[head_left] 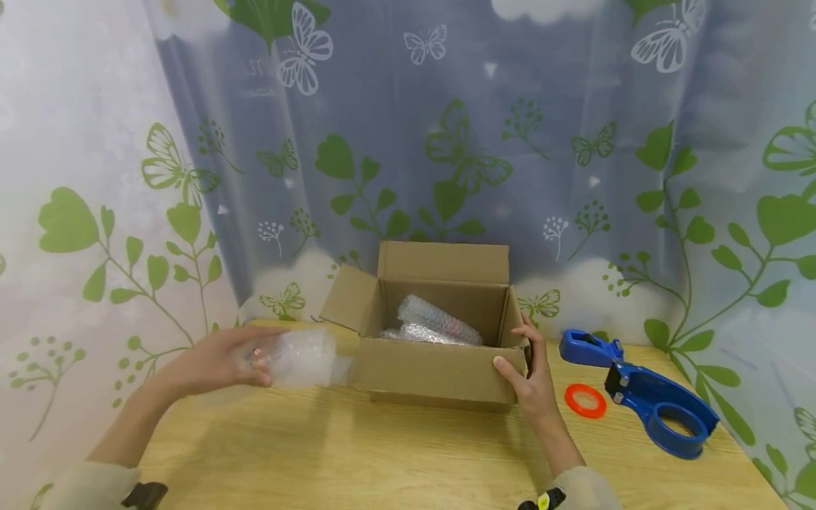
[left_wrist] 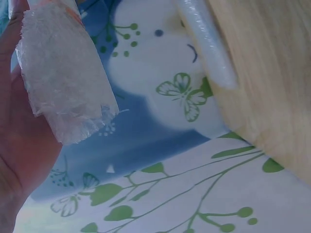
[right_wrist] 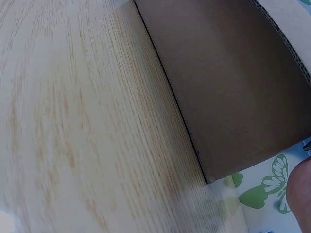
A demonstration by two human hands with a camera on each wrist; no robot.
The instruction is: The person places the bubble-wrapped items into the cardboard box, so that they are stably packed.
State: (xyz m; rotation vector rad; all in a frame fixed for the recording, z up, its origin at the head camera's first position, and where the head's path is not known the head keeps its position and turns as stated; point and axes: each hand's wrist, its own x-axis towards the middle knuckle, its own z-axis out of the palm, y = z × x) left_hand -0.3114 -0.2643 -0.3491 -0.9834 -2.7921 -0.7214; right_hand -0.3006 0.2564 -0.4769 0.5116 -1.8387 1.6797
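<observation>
My left hand holds a bubble-wrapped bundle over the table, left of an open cardboard box. In the left wrist view the clear wrap covers the bundle, with a touch of red near its top; what lies inside is hidden. My right hand grips the box at its right front corner, thumb on the front wall and fingers over the right side. Inside the box, bubble-wrapped rolls lie slanted, one on top of another.
A blue tape dispenser, an orange-red tape ring and a larger blue tape cutter lie right of the box. Another wrapped roll lies on the wooden table. A patterned curtain hangs behind.
</observation>
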